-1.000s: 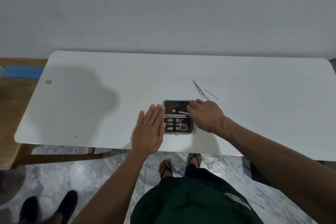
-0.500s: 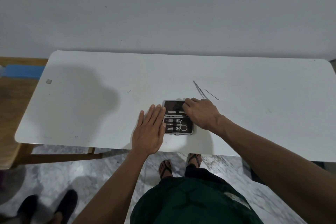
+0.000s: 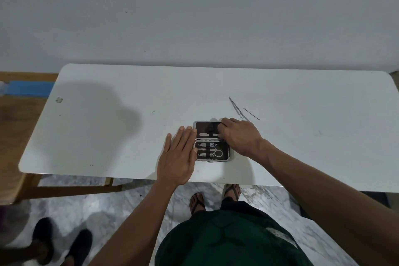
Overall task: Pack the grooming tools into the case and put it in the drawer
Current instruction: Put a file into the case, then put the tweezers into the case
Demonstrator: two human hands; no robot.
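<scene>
A small grooming case (image 3: 212,141) lay open flat just below the centre of the frame, near the front edge of a white table (image 3: 108,114). Its nearer half held three tools strapped in place: two clipper-shaped pieces (image 3: 203,149) stacked one above the other and one pair of small scissors (image 3: 218,150) to their right. Its farther half held one long flat tool, likely a nail file (image 3: 209,134), lying crosswise. The left hand (image 3: 178,158) lay flat and spread wide on the table, fingers touching the case's left edge as if steadying it. The right hand (image 3: 239,136) covered the case's right side, fingers curled down at the file's end; whether they pinched it or only pressed it could not be told. Two loose tools waited on the table in the upper right of the frame, just beyond the right hand: one pair of tweezers (image 3: 235,107) and one thin metal pick (image 3: 251,113), close together but apart. By this view, the packing seemed a little past halfway, with four tools in and two out; the case was not yet closed, and no drawer was visible. A second person's dark shoes (image 3: 62,244) showed at the lower left on a marble floor (image 3: 103,207).
</scene>
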